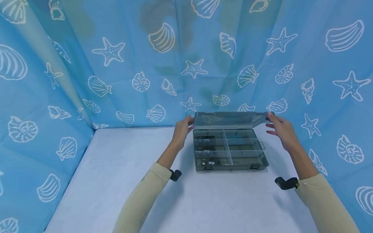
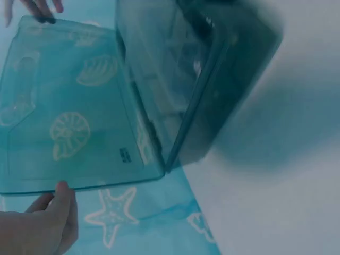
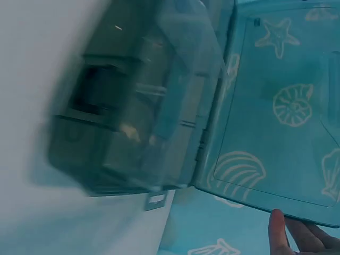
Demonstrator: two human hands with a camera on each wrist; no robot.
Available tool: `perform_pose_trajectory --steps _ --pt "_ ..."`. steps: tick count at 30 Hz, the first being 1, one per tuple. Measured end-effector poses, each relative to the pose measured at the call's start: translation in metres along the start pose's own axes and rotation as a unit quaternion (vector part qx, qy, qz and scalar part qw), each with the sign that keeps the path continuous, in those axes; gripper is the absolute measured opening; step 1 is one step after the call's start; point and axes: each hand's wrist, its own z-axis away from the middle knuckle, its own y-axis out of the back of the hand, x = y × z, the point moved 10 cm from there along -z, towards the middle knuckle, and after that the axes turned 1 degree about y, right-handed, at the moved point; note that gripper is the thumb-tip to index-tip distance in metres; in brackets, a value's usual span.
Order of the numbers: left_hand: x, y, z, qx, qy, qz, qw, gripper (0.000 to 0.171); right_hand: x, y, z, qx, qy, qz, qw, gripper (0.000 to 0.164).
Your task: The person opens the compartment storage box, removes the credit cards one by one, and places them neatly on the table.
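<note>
Basically, lid (image 1: 222, 120) stands raised between left hand (image 1: 181, 132) and right hand (image 1: 284, 132), long axis running left-right; both hands pinch its end edges, thumb-finger gaps narrow. Case base (image 1: 230, 168) sits just below on surface (image 1: 131, 161), left hand nearer.

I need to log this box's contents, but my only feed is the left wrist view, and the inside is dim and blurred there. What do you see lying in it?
Observer: In the head view, each of the three left-hand compartments of the box has a dark item with white lettering in it; "Vip" is legible.

Operator: Thanks. The box's right-hand side is also hidden from me. Does anything stick out there?

Observer: Yes, a small tab juts out from that side; the right wrist view shows it too.
</note>
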Motion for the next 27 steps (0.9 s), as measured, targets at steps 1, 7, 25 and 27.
perform_pose_trajectory --steps 1,7,25,27 --pt "0.004 0.0 -0.007 0.002 -0.005 0.001 1.0 0.054 -0.003 -0.001 -0.007 -0.002 -0.003 -0.019 1.0 0.089" --pt "0.013 -0.001 -0.042 -0.007 -0.032 -0.004 0.9995 0.06 -0.012 -0.007 -0.044 -0.022 -0.001 -0.1 0.995 0.09" --pt "-0.013 -0.006 -0.083 -0.036 -0.028 0.027 0.9986 0.058 -0.003 -0.044 -0.088 -0.05 0.003 -0.155 0.987 0.076" --pt "-0.012 -0.005 -0.084 -0.031 -0.03 0.013 0.999 0.06 -0.002 -0.042 -0.089 -0.053 0.009 -0.148 0.987 0.079"
